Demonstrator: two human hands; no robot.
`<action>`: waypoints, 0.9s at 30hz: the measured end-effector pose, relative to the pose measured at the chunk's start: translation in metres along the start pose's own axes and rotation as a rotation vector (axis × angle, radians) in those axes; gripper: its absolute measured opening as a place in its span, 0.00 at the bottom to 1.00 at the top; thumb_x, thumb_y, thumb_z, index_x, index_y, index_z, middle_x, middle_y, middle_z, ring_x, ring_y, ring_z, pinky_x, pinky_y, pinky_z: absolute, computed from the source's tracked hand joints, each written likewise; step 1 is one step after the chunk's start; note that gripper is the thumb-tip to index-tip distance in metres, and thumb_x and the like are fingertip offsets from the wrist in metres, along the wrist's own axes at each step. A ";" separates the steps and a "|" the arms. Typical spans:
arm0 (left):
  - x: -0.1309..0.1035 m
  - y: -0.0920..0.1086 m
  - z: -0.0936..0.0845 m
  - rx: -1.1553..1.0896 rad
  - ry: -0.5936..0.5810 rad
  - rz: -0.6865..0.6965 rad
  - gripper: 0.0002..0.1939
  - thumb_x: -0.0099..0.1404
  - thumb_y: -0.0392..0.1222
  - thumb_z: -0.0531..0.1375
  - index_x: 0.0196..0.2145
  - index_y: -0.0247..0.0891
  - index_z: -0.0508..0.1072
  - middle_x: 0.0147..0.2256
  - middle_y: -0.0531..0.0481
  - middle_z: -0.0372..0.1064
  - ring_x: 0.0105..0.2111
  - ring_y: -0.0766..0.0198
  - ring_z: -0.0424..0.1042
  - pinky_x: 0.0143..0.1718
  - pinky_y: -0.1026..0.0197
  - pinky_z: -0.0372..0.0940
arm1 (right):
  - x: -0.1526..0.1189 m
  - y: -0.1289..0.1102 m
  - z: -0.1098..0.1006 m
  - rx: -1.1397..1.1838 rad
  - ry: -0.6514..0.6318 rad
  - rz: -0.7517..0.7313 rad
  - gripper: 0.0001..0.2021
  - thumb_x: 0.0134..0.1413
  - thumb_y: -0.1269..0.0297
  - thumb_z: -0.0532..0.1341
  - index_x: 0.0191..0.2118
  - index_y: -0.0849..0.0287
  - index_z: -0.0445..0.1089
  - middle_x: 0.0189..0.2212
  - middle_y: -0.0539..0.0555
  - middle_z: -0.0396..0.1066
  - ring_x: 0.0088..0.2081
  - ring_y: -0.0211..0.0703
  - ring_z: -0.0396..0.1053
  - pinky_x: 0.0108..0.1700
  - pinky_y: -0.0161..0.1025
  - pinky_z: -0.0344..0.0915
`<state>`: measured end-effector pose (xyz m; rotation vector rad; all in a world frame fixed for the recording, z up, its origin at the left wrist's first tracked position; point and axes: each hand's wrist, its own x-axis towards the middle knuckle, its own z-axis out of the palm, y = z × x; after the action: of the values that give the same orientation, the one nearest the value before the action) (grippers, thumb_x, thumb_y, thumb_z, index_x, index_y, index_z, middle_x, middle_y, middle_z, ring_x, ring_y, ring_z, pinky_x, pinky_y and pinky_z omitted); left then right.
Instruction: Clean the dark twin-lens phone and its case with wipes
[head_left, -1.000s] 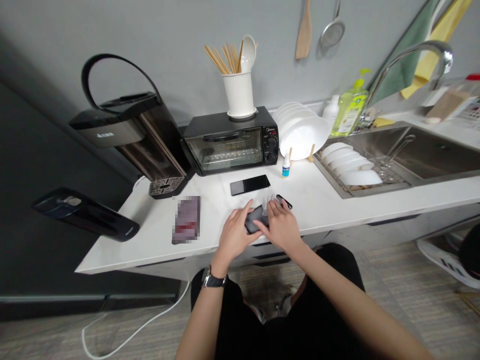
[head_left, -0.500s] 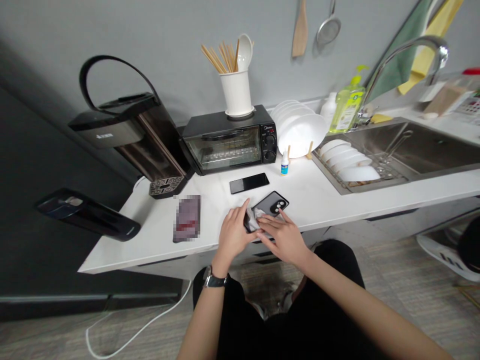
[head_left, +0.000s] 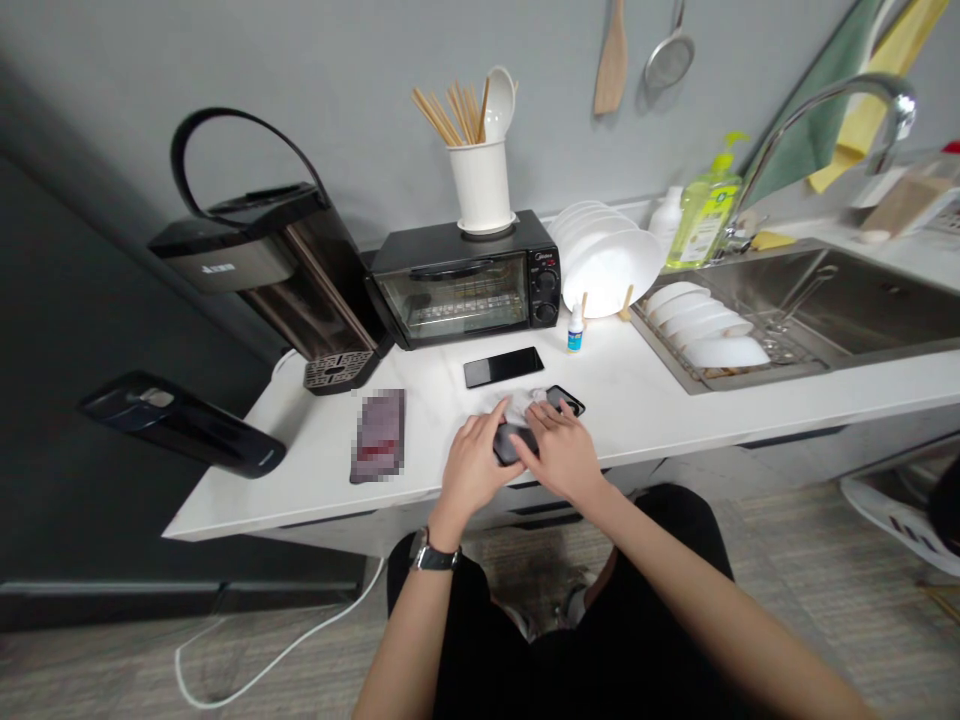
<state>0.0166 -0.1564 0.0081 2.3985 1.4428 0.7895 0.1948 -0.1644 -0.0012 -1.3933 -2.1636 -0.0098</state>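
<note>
A dark phone case (head_left: 513,444) with a black rim and camera cutouts lies on the counter near its front edge. My left hand (head_left: 474,452) grips its left end between thumb and fingers. My right hand (head_left: 564,448) presses a crumpled white tissue (head_left: 520,403) against the case, its fingers over the right part and partly hiding the camera end. Just behind lies a black phone (head_left: 503,367), screen up. A small white spray bottle (head_left: 575,330) with a blue label stands upright behind and to the right.
On the white counter (head_left: 435,480) are a pixelated flat item (head_left: 379,436), a dark bottle-shaped device (head_left: 184,424), a water dispenser (head_left: 322,270) and a toaster oven (head_left: 465,285). Plates (head_left: 611,270) stand in a rack beside the sink (head_left: 862,290), which holds several bowls.
My right hand has slid the tissue away from me, towards the far edge of the case. My left hand keeps its grip. The view has shifted slightly.
</note>
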 end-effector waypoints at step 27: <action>-0.003 0.002 0.005 0.069 0.019 -0.021 0.49 0.62 0.51 0.70 0.72 0.46 0.50 0.56 0.42 0.70 0.54 0.48 0.68 0.57 0.46 0.65 | -0.006 0.027 -0.017 -0.022 -0.068 -0.038 0.26 0.72 0.48 0.54 0.62 0.63 0.71 0.60 0.66 0.73 0.64 0.61 0.68 0.70 0.65 0.48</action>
<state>0.0197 -0.1593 0.0034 2.4281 1.5239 0.7718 0.2266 -0.1621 0.0031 -1.3828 -2.2520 -0.0015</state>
